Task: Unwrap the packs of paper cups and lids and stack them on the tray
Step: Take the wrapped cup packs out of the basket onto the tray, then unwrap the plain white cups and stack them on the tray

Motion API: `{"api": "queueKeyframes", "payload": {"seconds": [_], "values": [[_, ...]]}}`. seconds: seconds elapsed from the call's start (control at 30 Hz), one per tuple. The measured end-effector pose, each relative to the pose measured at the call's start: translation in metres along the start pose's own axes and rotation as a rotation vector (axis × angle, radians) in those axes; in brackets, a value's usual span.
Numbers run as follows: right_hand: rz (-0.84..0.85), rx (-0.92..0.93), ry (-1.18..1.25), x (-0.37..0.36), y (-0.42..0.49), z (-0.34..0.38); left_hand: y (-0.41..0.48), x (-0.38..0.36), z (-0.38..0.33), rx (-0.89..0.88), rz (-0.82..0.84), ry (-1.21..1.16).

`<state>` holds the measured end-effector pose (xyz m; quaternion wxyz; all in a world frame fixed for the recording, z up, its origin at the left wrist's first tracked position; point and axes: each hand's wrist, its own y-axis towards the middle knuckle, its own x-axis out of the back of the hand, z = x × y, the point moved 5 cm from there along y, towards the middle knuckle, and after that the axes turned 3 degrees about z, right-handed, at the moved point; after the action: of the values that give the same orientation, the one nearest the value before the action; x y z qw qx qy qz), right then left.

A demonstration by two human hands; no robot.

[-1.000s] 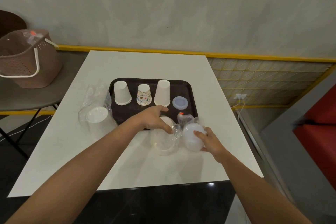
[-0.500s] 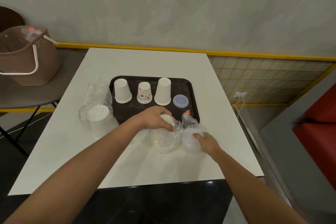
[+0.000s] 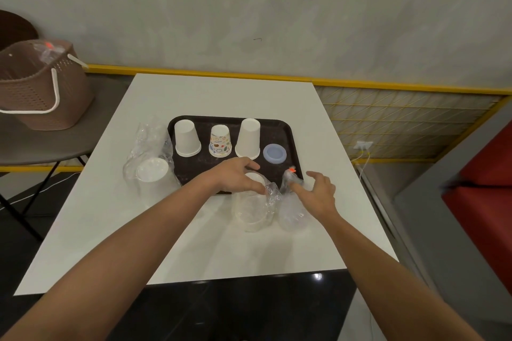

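A: Start with your hands. What are they on?

B: Your left hand (image 3: 237, 174) curls over the top of a wrapped pack of lids (image 3: 253, 207) that stands on the surface (image 3: 116, 230) at the near edge of the tray (image 3: 282, 130), fingers and thumb grasping the clear wrap at its top. Your right hand (image 3: 318, 194) is spread and loose, fingers apart, holding nothing. Its fingertips sit just beside a second wrapped pack (image 3: 292, 209), whose wrap is gathered into a twisted neck (image 3: 289, 177) tipped with a red tie.

A: And on the tray?

B: It is dark brown, lying on the white surface just beyond your hands. Along its far side, left to right: a short stack of plain white cups (image 3: 187, 138) upside down, a printed cup stack (image 3: 220, 141) with small coloured doodles, a taller white cup stack (image 3: 248, 138), then a flat bluish lid stack (image 3: 274, 153).

A: Any lettering on the printed one?

B: Too small to read; no brand or label is legible anywhere.

A: Further out?

B: Left of the tray, touching its edge, a third pack of white cups (image 3: 152, 171) lies in loose clear plastic. Well to the left, off the surface, a brown woven basket (image 3: 36, 97) with a white handle sits on a dark round stool (image 3: 55, 147), with crumpled plastic inside.
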<state>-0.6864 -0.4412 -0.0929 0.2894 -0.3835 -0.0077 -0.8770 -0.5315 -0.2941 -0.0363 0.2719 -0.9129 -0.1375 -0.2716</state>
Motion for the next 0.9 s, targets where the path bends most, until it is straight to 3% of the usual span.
{"api": "queueKeyframes", "payload": {"seconds": [0.17, 0.37, 0.57, 0.9], "values": [[-0.028, 0.119, 0.061, 0.003, 0.001, 0.032, -0.005, 0.009, -0.004, -0.012, -0.063, -0.032], [-0.023, 0.218, 0.156, 0.007, 0.001, 0.079, -0.02, 0.039, -0.019, -0.091, -0.368, 0.031], [-0.017, 0.362, 0.161, 0.0, -0.001, 0.139, -0.053, 0.08, -0.038, -0.171, -0.548, 0.059], [0.134, 0.538, 0.156, -0.048, -0.016, 0.247, -0.109, 0.166, -0.001, -0.098, -0.748, 0.038]]}}
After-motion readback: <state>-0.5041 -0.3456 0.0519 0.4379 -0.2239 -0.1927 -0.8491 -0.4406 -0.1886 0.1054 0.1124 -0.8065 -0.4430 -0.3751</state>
